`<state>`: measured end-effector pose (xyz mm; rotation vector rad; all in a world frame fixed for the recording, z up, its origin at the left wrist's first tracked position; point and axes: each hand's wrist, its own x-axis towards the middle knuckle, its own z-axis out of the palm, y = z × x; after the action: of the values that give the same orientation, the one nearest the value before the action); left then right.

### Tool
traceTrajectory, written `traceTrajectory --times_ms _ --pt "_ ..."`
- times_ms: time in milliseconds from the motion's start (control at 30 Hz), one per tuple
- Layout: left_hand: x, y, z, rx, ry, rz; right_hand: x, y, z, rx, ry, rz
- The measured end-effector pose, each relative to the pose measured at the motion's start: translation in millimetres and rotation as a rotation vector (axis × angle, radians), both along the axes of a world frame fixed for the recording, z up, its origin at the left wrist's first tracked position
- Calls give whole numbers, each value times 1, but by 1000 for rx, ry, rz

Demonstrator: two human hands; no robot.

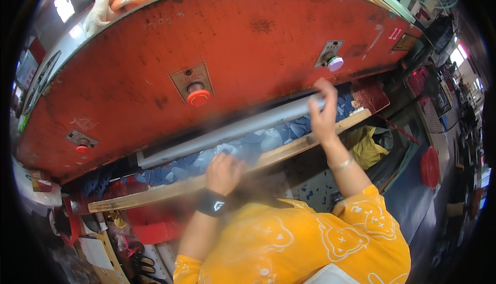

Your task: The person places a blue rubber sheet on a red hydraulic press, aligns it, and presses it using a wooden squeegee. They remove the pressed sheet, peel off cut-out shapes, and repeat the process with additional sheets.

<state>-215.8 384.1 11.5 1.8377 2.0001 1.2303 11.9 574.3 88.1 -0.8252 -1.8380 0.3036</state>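
Observation:
My left hand (223,174), with a black band at the wrist, is over the near side of a long trough of loose blue cut pieces (178,169). Its fingers look curled but are smeared, and whatever they may hold is hidden. At the right end of a long pale grey board (232,130) is my right hand (324,112), its thumb and fingers apart with nothing seen between them. Whether it touches the board I cannot tell. The board lies along the far side of the pieces, beneath the red machine front.
The red machine panel (248,41) carries a red push button (198,96) and a pale purple knob (335,63). A wooden bar (155,195) edges the trough nearest me. Below are a yellow bag (368,148), a red bin (155,230) and black-handled scissors (144,266).

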Motion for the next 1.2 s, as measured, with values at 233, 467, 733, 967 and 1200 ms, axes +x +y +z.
traceTrajectory --times_ms 233,467,733,967,1200 --pt "4 1 0 8 2 25 11 -67 -31 -274 -774 267" --pt "7 1 3 15 43 77 4 -80 -26 -213 -816 229" --pt "20 -11 -11 -20 19 87 17 -90 -40 -206 -825 271" --pt "50 -65 -6 -252 -68 13 35 -77 17 -885 -1037 661" --pt "79 -89 37 -284 -505 -178 -26 -93 -5 -364 -773 163"
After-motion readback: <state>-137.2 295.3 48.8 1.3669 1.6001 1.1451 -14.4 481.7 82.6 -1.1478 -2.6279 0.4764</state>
